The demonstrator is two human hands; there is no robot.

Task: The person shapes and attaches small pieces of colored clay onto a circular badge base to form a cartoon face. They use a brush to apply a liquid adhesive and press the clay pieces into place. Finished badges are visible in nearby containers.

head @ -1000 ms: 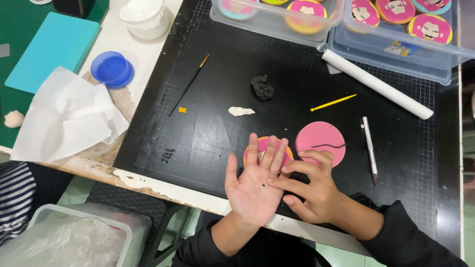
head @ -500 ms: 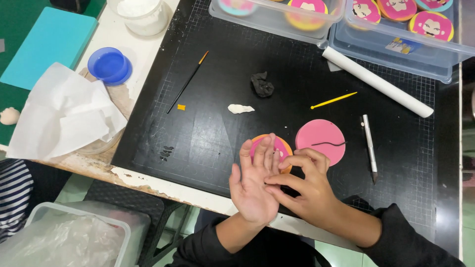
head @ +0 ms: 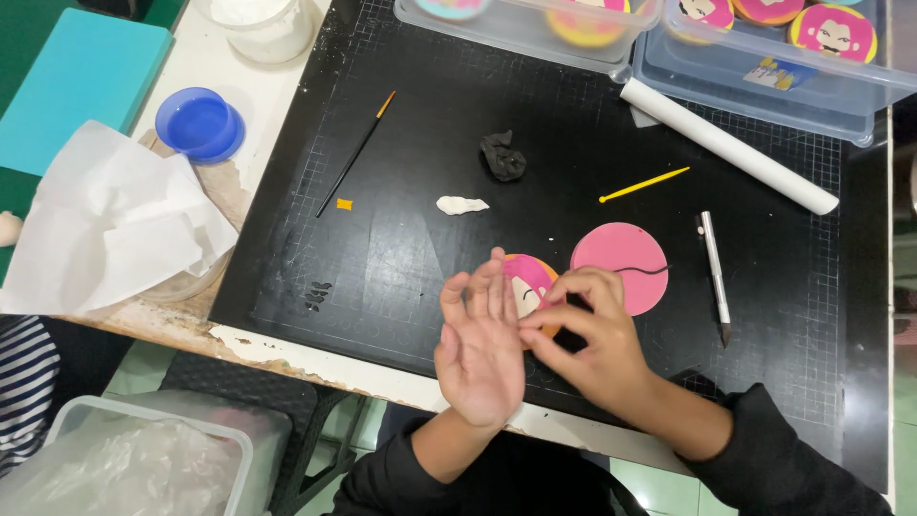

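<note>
Pink disc (head: 528,285) behind left hand (head: 480,352).

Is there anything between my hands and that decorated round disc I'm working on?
Nothing visible. The left hand is raised open, palm up, just in front of the decorated disc and hides part of it. The right hand pinches at the left fingers, right beside the disc. The plain pink disc lies off to the right.

Both arms wear long black sleeves of soft, matte cloth. The right sleeve (head: 764,449) ends at the wrist just behind the right hand (head: 583,344), its cuff slightly bunched. The left sleeve (head: 382,478) is pushed further back from the left hand (head: 482,358), leaving the forearm bare. Both hands are bare, with no rings, watch or gloves visible.
</note>
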